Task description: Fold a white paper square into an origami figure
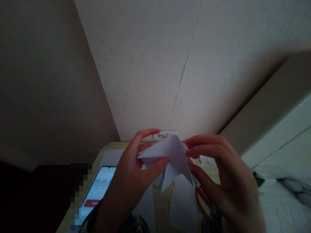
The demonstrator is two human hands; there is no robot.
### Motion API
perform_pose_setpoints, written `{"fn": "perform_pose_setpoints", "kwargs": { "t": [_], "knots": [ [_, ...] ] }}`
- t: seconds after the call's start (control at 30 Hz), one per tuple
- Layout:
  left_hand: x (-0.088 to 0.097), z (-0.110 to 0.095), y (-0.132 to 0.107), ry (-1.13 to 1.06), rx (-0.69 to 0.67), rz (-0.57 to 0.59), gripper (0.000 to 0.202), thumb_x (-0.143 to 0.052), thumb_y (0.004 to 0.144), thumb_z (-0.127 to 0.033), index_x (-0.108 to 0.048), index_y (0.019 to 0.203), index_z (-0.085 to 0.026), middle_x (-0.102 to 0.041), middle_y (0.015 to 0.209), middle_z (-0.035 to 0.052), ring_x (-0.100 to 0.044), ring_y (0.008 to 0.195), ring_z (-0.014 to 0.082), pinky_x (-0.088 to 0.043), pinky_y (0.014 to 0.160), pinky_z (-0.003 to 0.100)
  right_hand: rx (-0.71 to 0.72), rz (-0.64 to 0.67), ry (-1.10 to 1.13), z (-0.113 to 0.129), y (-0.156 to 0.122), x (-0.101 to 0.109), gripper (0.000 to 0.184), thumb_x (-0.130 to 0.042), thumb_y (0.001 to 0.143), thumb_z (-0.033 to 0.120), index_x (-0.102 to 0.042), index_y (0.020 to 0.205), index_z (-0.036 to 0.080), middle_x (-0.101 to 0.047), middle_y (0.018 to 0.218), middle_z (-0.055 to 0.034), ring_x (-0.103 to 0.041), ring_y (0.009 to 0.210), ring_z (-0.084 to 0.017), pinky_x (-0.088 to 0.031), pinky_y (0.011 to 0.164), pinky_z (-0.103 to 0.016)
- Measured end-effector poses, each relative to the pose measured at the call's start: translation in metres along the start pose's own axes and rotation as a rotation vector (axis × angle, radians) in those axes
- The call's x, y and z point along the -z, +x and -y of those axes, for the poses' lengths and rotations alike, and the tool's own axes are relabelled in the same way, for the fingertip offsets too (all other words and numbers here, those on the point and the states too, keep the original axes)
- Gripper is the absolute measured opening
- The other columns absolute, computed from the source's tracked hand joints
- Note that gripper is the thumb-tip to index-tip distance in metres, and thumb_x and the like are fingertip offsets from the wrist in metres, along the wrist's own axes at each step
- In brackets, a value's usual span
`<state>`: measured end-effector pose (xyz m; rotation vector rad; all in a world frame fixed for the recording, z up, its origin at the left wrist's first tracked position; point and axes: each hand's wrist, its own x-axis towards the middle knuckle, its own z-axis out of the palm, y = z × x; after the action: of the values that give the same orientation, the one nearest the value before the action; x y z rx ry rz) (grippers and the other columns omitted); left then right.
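Note:
A piece of folded white paper (167, 149) with several pointed flaps is held up above the table, in the middle of the head view. My left hand (138, 171) grips its left side, the thumb pressed on the front face and the fingers behind. On the right edge of the paper are the fingertips of my right hand (218, 165), closed around it with the thumb below. Parts of the fingers are hidden behind the paper.
A phone (98, 187) showing a running timer lies at the table's left. White paper sheets (184, 204) lie on the wooden table (161, 210). Red-handled scissors (202, 199) rest by my right wrist. Behind is a wall with a socket (156, 135).

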<state>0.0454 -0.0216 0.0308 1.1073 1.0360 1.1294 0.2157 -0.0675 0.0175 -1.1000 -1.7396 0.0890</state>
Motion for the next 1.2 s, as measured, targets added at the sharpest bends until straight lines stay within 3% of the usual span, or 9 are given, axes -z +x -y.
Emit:
{"fn": "perform_pose_setpoints", "kwargs": {
  "t": [0.1,0.23,0.47,0.67,0.87,1.07,1.2],
  "knots": [
    [0.001,0.001,0.001,0.019,0.030,0.059,0.047,-0.085,0.068,-0.015,-0.071,0.111,-0.027,-0.081,0.086,-0.0028,-0.077,0.072,0.0186,-0.058,0.060,0.023,0.060,0.018,-0.012,-0.003,0.000,0.002,0.030,-0.065,0.096,0.007,-0.067,0.114,0.031,-0.065,0.121,0.0019,-0.064,0.109,-0.013,-0.055,0.092,-0.022],
    [0.004,0.002,0.003,-0.007,0.020,0.072,0.048,-0.086,0.070,-0.017,-0.070,0.113,-0.027,-0.080,0.082,-0.0038,-0.076,0.070,0.0170,-0.057,0.061,0.021,0.062,0.084,-0.044,-0.003,-0.001,0.005,0.024,-0.063,0.100,0.011,-0.069,0.109,0.032,-0.062,0.125,0.0025,-0.064,0.107,-0.012,-0.056,0.088,-0.021],
    [0.003,0.001,0.000,-0.067,-0.016,0.043,0.047,-0.088,0.064,-0.011,-0.074,0.105,-0.027,-0.078,0.076,-0.0067,-0.074,0.066,0.0127,-0.054,0.056,0.014,0.052,-0.039,0.011,-0.005,-0.001,0.000,0.006,-0.068,0.100,0.025,-0.073,0.103,0.028,-0.067,0.116,0.0003,-0.066,0.108,-0.016,-0.056,0.088,-0.024],
    [0.001,0.000,-0.004,-0.138,-0.032,0.048,0.045,-0.087,0.063,-0.008,-0.077,0.100,-0.029,-0.077,0.073,-0.0084,-0.070,0.061,0.0103,-0.053,0.054,0.013,0.048,-0.076,0.118,-0.005,0.001,-0.002,0.003,-0.072,0.098,0.024,-0.074,0.099,0.026,-0.069,0.111,0.0032,-0.064,0.105,-0.012,-0.051,0.089,-0.019],
    [-0.002,0.002,-0.003,-0.197,-0.013,0.076,0.043,-0.088,0.064,-0.007,-0.075,0.100,-0.026,-0.080,0.075,-0.0078,-0.073,0.067,0.0088,-0.053,0.057,0.010,-0.074,-0.089,0.207,-0.006,0.001,-0.003,0.008,-0.074,0.097,0.026,-0.072,0.089,0.027,-0.069,0.101,0.0058,-0.063,0.095,-0.011,-0.049,0.082,-0.021],
    [-0.002,0.001,-0.003,-0.125,-0.016,0.042,0.044,-0.085,0.068,-0.011,-0.071,0.107,-0.024,-0.075,0.064,-0.0106,-0.077,0.070,0.0100,-0.051,0.054,0.009,-0.218,-0.149,0.276,-0.004,-0.002,-0.011,0.014,-0.075,0.094,0.023,-0.070,0.082,0.027,-0.071,0.099,0.0070,-0.065,0.093,-0.011,-0.049,0.079,-0.021],
    [-0.003,0.001,-0.004,-0.041,-0.033,0.013,0.050,-0.087,0.066,-0.012,-0.070,0.111,-0.026,-0.077,0.068,-0.0086,-0.079,0.074,0.0140,-0.053,0.054,0.012,-0.304,-0.212,0.320,0.001,-0.002,-0.018,0.016,-0.075,0.093,0.019,-0.071,0.080,0.028,-0.076,0.100,0.0093,-0.067,0.089,-0.010,-0.049,0.074,-0.021]
  ]
}}
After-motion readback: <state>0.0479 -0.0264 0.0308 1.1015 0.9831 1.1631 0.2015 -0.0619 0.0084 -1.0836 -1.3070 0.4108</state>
